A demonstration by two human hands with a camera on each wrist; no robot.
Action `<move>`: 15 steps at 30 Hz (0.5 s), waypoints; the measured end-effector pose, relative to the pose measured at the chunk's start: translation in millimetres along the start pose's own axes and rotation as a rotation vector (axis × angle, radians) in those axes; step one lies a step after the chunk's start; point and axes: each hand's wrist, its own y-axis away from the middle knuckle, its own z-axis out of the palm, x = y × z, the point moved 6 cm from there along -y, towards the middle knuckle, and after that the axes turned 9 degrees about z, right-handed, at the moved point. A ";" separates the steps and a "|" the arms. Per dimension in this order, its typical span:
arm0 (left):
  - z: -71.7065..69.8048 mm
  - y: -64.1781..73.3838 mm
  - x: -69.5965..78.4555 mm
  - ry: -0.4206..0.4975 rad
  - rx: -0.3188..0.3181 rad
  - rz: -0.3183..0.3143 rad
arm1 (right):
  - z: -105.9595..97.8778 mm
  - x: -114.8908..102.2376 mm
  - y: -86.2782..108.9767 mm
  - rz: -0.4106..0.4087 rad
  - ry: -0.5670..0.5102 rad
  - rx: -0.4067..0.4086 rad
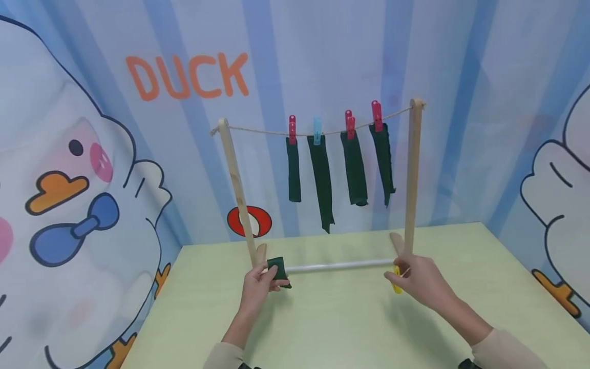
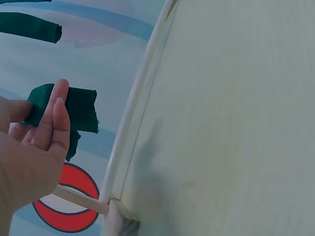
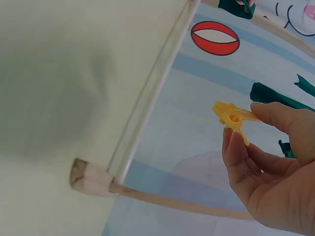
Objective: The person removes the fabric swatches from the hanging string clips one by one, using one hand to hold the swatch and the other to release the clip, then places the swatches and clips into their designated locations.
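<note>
A dark green strip of cloth point(image 1: 276, 267) is pinched in my left hand point(image 1: 259, 287), in front of the rack's left post. In the left wrist view the cloth point(image 2: 82, 109) lies across the fingers, with a loose end hanging below. My right hand point(image 1: 421, 279) holds a yellow clothespin point(image 3: 231, 117) between thumb and fingers, near the right post. Above both hands a string point(image 1: 258, 131) runs between the two posts. Several green cloth strips point(image 1: 321, 179) hang from it by red clothespins point(image 1: 292, 129) and a blue clothespin point(image 1: 317, 131).
The wooden rack has a left post point(image 1: 237, 189), a right post point(image 1: 413, 174) and a white bar point(image 1: 341, 266) low between them. It stands toward the back of a pale yellow-green table point(image 1: 332, 328). Behind it hangs a blue striped backdrop point(image 1: 318, 61) with duck drawings.
</note>
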 end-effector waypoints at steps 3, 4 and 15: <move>0.0 4.6 -5.2 0.002 0.009 -0.010 | 1.5 10.2 6.7 0.001 0.026 -0.026; -0.7 5.4 -5.6 0.002 0.008 -0.008 | 2.7 13.3 8.1 -0.001 0.037 -0.037; -1.7 13.6 -26.3 0.003 -0.015 -0.086 | 31.8 70.0 29.4 0.232 0.171 -0.227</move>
